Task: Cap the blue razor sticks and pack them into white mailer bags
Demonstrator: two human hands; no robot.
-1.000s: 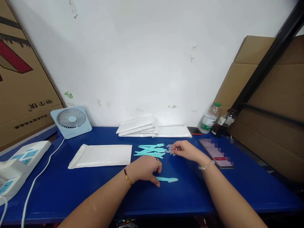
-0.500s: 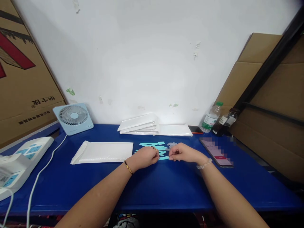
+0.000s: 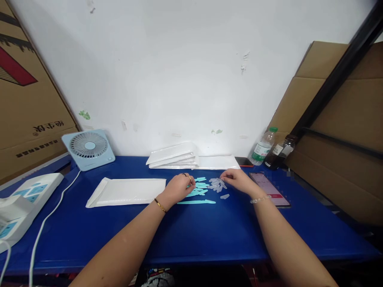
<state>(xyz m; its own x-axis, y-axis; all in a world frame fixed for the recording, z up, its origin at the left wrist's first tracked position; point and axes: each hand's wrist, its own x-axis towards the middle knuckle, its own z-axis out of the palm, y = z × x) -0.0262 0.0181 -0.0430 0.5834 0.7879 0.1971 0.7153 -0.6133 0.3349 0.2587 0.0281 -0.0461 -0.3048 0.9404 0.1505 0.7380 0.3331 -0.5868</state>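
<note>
Midway along the table (image 3: 209,239), nearer its back edge: teal sticks (image 3: 201,185) are heaped crosswise, and clear pieces (image 3: 216,184) are piled just to their right.
Loose stick: one stick (image 3: 197,202) is laid apart from the heap, on the side of the table's front edge, roughly parallel to that edge.
Loose piece: one clear piece (image 3: 224,196) is left just outside its pile, toward the front edge.
Left hand: the left part of the teal heap is covered by the left hand (image 3: 180,186), its fingers curled; whether a stick is gripped cannot be told.
Right hand: the far right rim of the clear pile is reached by the right hand (image 3: 236,180), thumb and forefinger brought close together; whether a piece is pinched cannot be told.
Step in hand: picking from both piles at once is judged to be under way, one hand being given to each kind.
Next move: a fine fingertip pinch seems called for, so that one thin piece is lifted without its neighbours being dragged along.
Toward the table's left edge: a white envelope (image 3: 128,192) is laid flat, near the left hand.
Toward the right edge: a phone (image 3: 271,190) is placed beyond the right wrist.
</note>
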